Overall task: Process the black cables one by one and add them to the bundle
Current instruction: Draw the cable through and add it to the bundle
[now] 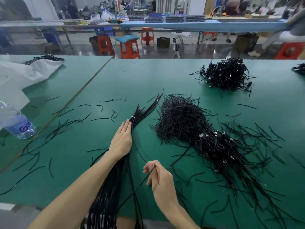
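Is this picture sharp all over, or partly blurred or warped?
Head view: left hand, right hand pinching a cable, and pile sharp; bundle smeared near the bottom edge; far workshop soft; wide lens stretches the corners; even light, faint shadows.

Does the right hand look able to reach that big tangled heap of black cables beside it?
Probably yes: the heap lies close to the right hand, with only a few loose strands on the green table between. But it is pinching a single cable, so that goes first.

SURFACE: green table (pixel 165 76), 2 panels | CENTRE: tied cable bundle (pixel 134 119), black strip pile (pixel 179 119), loose cables (pixel 214 146) | FAR RIGHT: cable heap (pixel 227 73) | LEFT: water bottle (pixel 18 124), white sheet (pixel 19 75)
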Motion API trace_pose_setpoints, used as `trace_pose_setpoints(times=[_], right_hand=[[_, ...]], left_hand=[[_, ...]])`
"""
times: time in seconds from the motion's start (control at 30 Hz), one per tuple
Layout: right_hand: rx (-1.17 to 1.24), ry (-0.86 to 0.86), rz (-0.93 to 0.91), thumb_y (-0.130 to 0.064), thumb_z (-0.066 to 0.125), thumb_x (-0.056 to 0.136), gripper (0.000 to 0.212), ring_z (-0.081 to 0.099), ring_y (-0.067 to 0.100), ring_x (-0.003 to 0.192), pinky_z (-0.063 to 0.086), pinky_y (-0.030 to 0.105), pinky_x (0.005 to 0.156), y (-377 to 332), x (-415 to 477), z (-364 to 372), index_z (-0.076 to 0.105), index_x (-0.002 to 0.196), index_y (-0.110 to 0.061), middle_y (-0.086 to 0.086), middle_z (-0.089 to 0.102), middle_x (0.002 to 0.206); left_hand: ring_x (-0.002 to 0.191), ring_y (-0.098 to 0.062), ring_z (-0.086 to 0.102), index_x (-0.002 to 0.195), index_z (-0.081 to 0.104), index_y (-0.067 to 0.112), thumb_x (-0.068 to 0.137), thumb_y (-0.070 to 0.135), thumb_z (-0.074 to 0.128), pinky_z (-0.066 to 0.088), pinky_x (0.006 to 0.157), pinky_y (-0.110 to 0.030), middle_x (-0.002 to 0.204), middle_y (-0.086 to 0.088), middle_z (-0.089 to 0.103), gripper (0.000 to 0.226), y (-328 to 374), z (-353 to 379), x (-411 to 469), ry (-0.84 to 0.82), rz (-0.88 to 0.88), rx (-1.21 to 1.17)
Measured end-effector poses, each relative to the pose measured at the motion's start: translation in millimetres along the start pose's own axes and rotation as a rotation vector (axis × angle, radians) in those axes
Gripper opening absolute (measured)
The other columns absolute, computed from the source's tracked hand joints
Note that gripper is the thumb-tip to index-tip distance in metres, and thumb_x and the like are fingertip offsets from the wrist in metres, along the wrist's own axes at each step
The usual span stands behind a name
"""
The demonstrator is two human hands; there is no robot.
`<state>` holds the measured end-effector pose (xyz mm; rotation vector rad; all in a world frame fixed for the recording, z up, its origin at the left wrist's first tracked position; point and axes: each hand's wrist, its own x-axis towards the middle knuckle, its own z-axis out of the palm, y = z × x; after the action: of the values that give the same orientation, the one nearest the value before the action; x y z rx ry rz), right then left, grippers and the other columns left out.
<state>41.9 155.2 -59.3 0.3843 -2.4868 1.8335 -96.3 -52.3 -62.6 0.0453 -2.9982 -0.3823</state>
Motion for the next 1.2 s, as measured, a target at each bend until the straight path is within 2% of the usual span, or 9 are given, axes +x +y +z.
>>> trace_pose_setpoints(times=[0.17,0.33,0.53,0.83,1.0,1.13,1.2], right_hand=[[-0.038,-0.023,0.037,-0.033,0.035,0.11,0.028,0.061,0.018,0.062,0.055,0.04,0.066,2.0,2.9,1.7,0.059,0.096,-0.037,-0.008,0.067,0.087],[-0.029,-0.034,0.052,-0.054,0.03,0.106,0.033,0.062,0.017,0.062,0.055,0.041,0.066,-1.4,1.2,1.6,0.059,0.096,-0.041,-0.002,0.067,0.083],[-0.025,-0.052,0.078,-0.064,0.026,0.099,0.039,0.061,0.019,0.063,0.056,0.04,0.067,-2.5,1.6,0.7,0.058,0.097,-0.041,-0.002,0.067,0.085],[-0.072,-0.058,0.098,-0.058,0.029,0.101,0.035,0.064,0.015,0.063,0.056,0.03,0.072,-3.4,2.5,0.7,0.058,0.093,-0.041,-0.007,0.068,0.084],[-0.145,-0.061,0.118,-0.031,0.038,0.108,0.025,0.065,0.013,0.063,0.054,0.024,0.079,2.1,3.7,2.5,0.056,0.092,-0.041,-0.004,0.069,0.082],[-0.162,-0.075,0.129,-0.041,0.036,0.107,0.023,0.064,0.01,0.066,0.053,0.022,0.075,0.4,4.8,1.1,0.056,0.094,-0.041,-0.006,0.067,0.08],[-0.167,-0.074,0.13,-0.046,0.034,0.105,0.024,0.064,0.008,0.066,0.051,0.017,0.073,-1.4,4.3,1.5,0.056,0.095,-0.041,-0.007,0.067,0.078]], left_hand=[[0.158,-0.014,-0.005,0.163,0.004,0.007,0.104,0.0,0.022,-0.003,0.126,-0.025,0.172,-0.002,-0.002,0.062,-5.1,3.8,11.5,0.009,0.03,-0.039],[0.158,-0.014,-0.004,0.163,0.005,0.007,0.1,-0.005,0.024,-0.003,0.126,-0.025,0.172,-0.002,-0.001,0.067,-6.4,3.7,26.1,0.007,0.034,-0.05],[0.157,-0.012,-0.004,0.163,0.006,0.009,0.095,-0.013,0.026,-0.005,0.122,-0.021,0.172,0.0,-0.001,0.075,-8.5,7.1,40.4,0.028,0.032,-0.074],[0.158,-0.013,-0.001,0.163,0.009,0.008,0.088,-0.019,0.027,-0.001,0.126,-0.025,0.172,-0.001,0.002,0.082,-7.9,9.1,83.7,0.042,0.029,-0.099],[0.157,-0.012,0.0,0.163,0.009,0.01,0.09,-0.018,0.027,-0.002,0.123,-0.023,0.172,0.0,0.003,0.08,-9.5,14.5,108.6,0.045,0.014,-0.102],[0.157,-0.011,0.001,0.163,0.01,0.011,0.091,-0.018,0.027,-0.002,0.124,-0.023,0.172,0.0,0.004,0.08,-10.9,16.6,117.7,0.03,0.01,-0.111],[0.158,-0.013,0.002,0.163,0.012,0.009,0.097,-0.015,0.026,0.001,0.127,-0.028,0.171,-0.001,0.006,0.072,-11.0,11.8,119.3,-0.023,0.001,-0.149]])
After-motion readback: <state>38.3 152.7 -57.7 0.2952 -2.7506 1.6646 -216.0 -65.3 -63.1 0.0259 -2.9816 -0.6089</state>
